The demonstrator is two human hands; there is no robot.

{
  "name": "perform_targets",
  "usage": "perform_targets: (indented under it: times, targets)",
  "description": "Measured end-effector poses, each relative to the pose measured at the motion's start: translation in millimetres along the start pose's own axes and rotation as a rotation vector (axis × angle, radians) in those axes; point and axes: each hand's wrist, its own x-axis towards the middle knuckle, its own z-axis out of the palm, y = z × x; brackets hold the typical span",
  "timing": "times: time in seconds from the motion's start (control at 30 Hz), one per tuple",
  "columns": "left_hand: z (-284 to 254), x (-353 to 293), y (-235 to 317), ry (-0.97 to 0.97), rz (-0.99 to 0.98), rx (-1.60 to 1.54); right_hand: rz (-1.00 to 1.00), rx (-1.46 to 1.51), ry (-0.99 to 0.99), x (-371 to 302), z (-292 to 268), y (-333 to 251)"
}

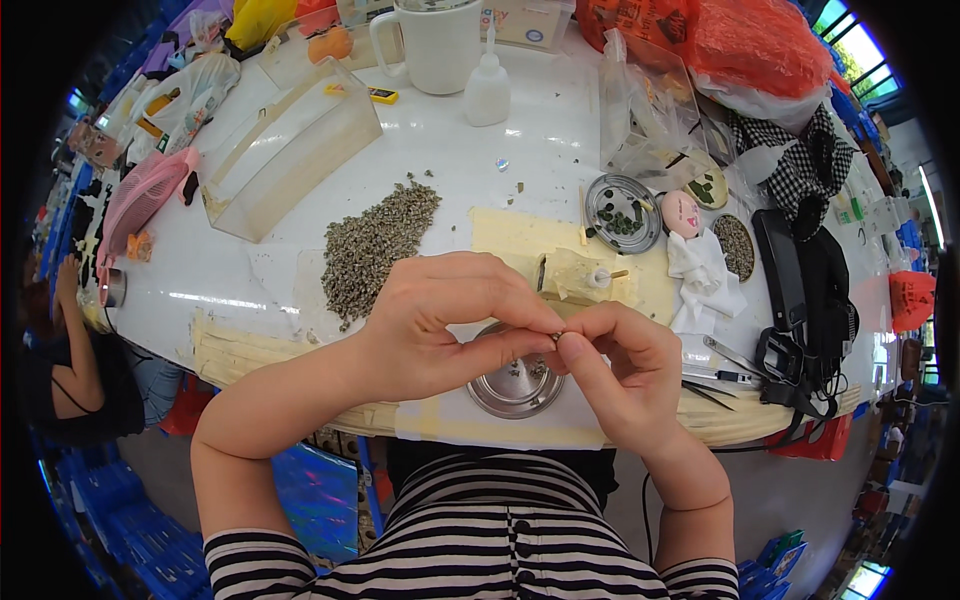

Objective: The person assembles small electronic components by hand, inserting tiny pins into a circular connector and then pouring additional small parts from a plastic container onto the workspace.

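My left hand (435,318) and my right hand (628,362) meet over the table's near edge, thumbs and forefingers pinched together. Between the fingertips sits a tiny dark metallic piece (557,337), too small to name. Just beneath, a round metal dish (512,412) holds a few small pieces and is partly covered by my hands. Left of them spreads a heap of small grey-brown metallic parts (375,245). Beyond my right hand stands a small taped yellow block (582,275) with a pale nozzle-like tip on it.
A clear plastic bin (290,160), white mug (440,50) and squeeze bottle (487,90) stand farther back. To the right lie a round tin with dark green pieces (622,215), tissue (705,275), tweezers (735,353) and black straps (790,320). Another person (85,370) sits far left.
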Motion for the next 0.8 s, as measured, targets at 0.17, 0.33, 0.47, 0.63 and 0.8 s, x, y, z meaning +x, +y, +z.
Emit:
perform_targets:
  times: [0.17, 0.33, 0.47, 0.63, 0.8]
  targets:
    - [-1.1, 1.5, 2.8, -0.022, -0.090, -0.066, 0.035, 0.045, -0.052, 0.2, -2.2, -0.5]
    - [-3.4, 0.4, 3.1, -0.030, -0.078, -0.052, 0.048, 0.052, -0.054, 1.0, -0.8, -0.5]
    - [-1.9, -1.6, 2.4, -0.011, -0.023, 0.064, 0.101, 0.094, -0.059, 2.1, -1.2, -2.0]
    - [-0.9, -3.2, 4.2, 0.000, 0.017, 0.147, 0.120, 0.064, -0.068, 1.0, -1.9, -3.2]
    - [-2.1, -3.8, 6.3, -0.014, 0.020, 0.178, 0.122, 0.054, -0.052, 0.7, -1.5, -3.2]
